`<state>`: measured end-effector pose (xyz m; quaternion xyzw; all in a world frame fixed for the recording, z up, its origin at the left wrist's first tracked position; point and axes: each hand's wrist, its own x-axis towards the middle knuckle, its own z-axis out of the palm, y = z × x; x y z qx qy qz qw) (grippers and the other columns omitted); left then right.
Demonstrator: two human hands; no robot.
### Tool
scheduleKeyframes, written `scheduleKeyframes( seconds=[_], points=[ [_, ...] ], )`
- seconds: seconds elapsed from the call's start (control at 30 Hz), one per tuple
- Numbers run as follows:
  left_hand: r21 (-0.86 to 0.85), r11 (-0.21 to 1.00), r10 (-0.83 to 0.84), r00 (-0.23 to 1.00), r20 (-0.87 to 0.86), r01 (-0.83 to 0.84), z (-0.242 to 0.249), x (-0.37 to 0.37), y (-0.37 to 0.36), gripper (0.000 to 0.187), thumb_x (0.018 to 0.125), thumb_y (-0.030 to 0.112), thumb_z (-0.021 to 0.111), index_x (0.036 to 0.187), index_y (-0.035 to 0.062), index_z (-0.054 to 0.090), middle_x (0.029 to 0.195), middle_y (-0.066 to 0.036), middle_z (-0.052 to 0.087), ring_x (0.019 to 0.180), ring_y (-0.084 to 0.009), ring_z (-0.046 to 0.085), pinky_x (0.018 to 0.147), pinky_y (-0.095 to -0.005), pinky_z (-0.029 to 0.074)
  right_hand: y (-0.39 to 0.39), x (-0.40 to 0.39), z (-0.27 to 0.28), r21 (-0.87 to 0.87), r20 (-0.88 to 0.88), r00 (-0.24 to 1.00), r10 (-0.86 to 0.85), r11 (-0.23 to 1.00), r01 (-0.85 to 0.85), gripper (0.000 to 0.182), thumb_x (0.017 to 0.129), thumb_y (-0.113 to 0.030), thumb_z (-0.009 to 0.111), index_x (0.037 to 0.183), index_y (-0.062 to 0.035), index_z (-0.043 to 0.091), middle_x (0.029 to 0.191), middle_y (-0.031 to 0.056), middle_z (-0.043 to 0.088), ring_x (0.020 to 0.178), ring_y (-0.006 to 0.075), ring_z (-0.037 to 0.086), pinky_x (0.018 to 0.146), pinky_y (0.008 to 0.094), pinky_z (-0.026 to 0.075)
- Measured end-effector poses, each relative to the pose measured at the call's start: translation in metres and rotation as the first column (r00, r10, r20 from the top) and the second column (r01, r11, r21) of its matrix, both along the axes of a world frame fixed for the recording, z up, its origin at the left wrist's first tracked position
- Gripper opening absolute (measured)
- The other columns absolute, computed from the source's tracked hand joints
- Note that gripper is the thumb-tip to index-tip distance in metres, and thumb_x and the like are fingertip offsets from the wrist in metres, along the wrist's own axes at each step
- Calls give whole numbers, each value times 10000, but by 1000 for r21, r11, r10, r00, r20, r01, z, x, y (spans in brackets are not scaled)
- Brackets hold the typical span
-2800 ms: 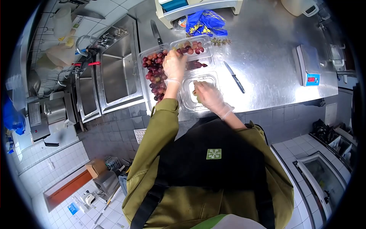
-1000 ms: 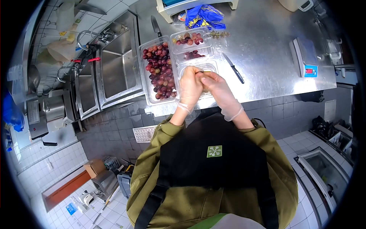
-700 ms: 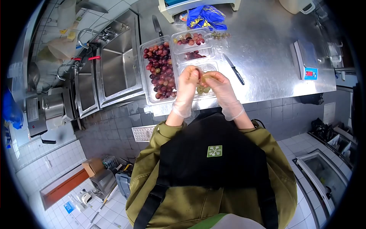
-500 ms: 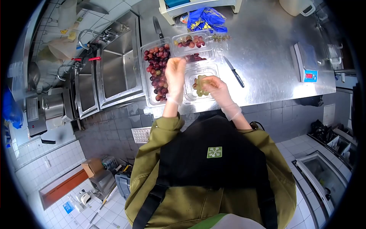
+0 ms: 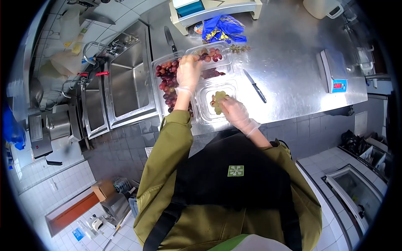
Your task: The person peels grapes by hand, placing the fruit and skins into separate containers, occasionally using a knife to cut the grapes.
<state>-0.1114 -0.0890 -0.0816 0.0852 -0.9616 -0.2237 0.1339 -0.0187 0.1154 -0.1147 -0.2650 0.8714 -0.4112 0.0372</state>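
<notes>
My left hand [image 5: 188,74], in a clear glove, is over the long clear tray of red grapes [image 5: 165,85]. Its fingers are curled together at the near corner of a smaller clear container [image 5: 226,47] with red grapes in it; what they pinch, if anything, is hidden. In a square clear container [image 5: 204,118] lies a cluster of pale green cut grapes [image 5: 218,100]. My right hand [image 5: 235,113], also gloved, has its fingertips closed down against these pieces. Darker red cut grapes [image 5: 212,74] fill another clear container between the two.
One black-handled knife [image 5: 256,88] lies right of the containers, another knife [image 5: 169,38] behind the tray. Further back are a blue bag [image 5: 226,28] and grape stems [image 5: 240,49]. A scale [image 5: 334,72] stands at the right, sinks [image 5: 130,83] at the left.
My left hand has moved forward and slightly left, toward the smaller grape container. My right hand has lowered onto the green cut grapes, toward the near side. The view has shifted slightly.
</notes>
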Motion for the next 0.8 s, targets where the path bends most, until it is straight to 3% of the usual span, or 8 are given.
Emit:
scheduleKeyframes(
  seconds=[0.1, 0.23, 0.33, 0.43, 0.53, 0.63, 0.73, 0.8],
  points=[
    [-95, 985, -147, 988, -43, 142, -5, -19, 0, 264, 750, 199, 676, 968, 74, 597, 960, -116, 637, 929, -305, 603, 847, -403, 465, -2, -2, 1, -19, 40, 999, 4, 1000, -3, 151, 880, -195, 549, 895, -73, 638, 876, 124, 639, 838, 313, 604, 727, 407, 499],
    [-46, 991, -128, 991, -22, 127, -17, -22, -3, 277, 751, 224, 683, 978, 83, 607, 941, -111, 660, 920, -292, 618, 811, -403, 480, 0, -2, 7, -15, 58, 998, 0, 1000, 0, 151, 883, -179, 546, 938, -74, 639, 911, 130, 644, 826, 325, 607, 732, 399, 498],
    [96, 995, 2, 999, 36, -5, -7, -9, -1, 285, 772, 245, 678, 1001, 88, 609, 945, -120, 662, 879, -307, 633, 761, -406, 496, 0, -2, 4, -256, 201, 979, -41, 962, 93, 177, 915, -164, 516, 966, -39, 630, 856, 111, 646, 787, 268, 628, 703, 358, 513],
    [133, 987, 86, 995, 60, -93, 11, 7, 6, 280, 802, 265, 661, 1017, 95, 607, 898, -124, 668, 849, -310, 644, 728, -400, 505, -5, -13, -4, -531, 762, 616, 202, 739, 414, 258, 962, -192, 470, 1092, -12, 602, 984, 98, 659, 854, 186, 648, 797, 299, 509],
    [204, 974, 77, 990, 120, -101, 9, 7, 3, 295, 832, 260, 618, 1073, 90, 621, 965, -145, 674, 918, -315, 642, 784, -390, 501, -12, -29, -2, -508, 839, 486, 245, 672, 539, 316, 987, -222, 426, 1144, 7, 576, 999, 72, 643, 887, 132, 617, 833, 285, 494],
    [305, 949, 45, 990, 135, -85, -15, -2, -9, 329, 864, 261, 561, 1144, 105, 631, 1082, -175, 647, 1002, -331, 619, 855, -376, 484, -18, -37, -2, -512, 822, 526, 218, 687, 515, 337, 978, -243, 428, 1139, 13, 578, 995, 101, 641, 879, 152, 621, 828, 279, 490],
    [390, 913, 90, 992, 90, -118, -35, -1, -18, 278, 877, 202, 564, 1098, 51, 641, 947, -107, 694, 852, -181, 644, 778, -286, 478, -19, -39, -4, -515, 808, 549, 212, 707, 484, 347, 967, -246, 425, 1131, 17, 581, 1002, 110, 639, 886, 158, 618, 828, 279, 482],
    [555, 824, 62, 992, 108, -112, -43, 1, -26, 235, 881, 177, 553, 1043, 35, 650, 906, -68, 680, 813, -134, 605, 746, -259, 464, -19, -38, -4, -510, 813, 543, 211, 708, 488, 348, 961, -242, 422, 1126, 17, 584, 1006, 113, 639, 892, 161, 616, 828, 282, 479]
  ],
)
